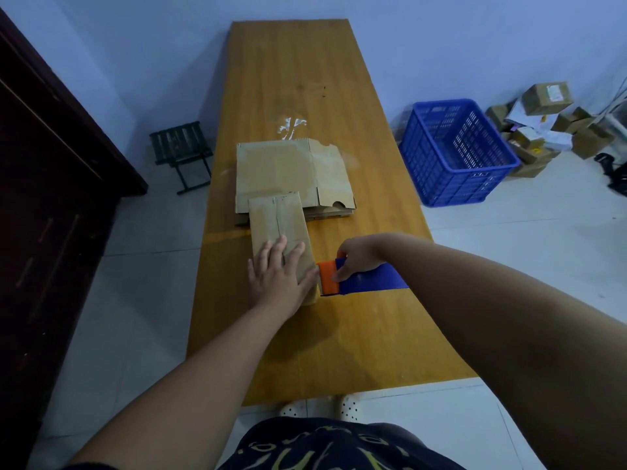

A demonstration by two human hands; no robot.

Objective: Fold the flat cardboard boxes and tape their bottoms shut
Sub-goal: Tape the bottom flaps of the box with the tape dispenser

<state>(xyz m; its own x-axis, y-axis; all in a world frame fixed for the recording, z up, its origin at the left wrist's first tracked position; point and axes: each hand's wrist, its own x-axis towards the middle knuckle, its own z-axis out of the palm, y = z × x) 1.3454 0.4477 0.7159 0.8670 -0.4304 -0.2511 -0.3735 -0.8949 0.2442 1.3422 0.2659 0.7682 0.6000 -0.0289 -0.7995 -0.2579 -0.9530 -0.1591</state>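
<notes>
Now, head view only. Folded box (279, 220) lies on the wooden table (305, 79), long side running away from the person, a seam down the middle of its top face. Its far end overlaps the near left edge of the stack of flat cardboard (291, 169), which sits mid-table.

Left hand (276, 278) – fingers straight and spread, palm flat on the near half of the box, pressing down; thumb lies along the box's right near edge.

Right hand (356, 257) – fingers curled round the tape dispenser (361, 279), gripping it from above. Dispenser is blue with an orange front; the orange end touches the box's near right corner, just beside the left thumb. Cannot tell whether tape is already on the seam.

Shiny tape scraps (291, 125) stick to the table beyond the stack.

On the floor: blue crate (458, 154) right of the table, pile of parcels (543, 123) behind it, small dark stool (181, 150) on the left, dark cabinet (44, 198) along the left edge.
</notes>
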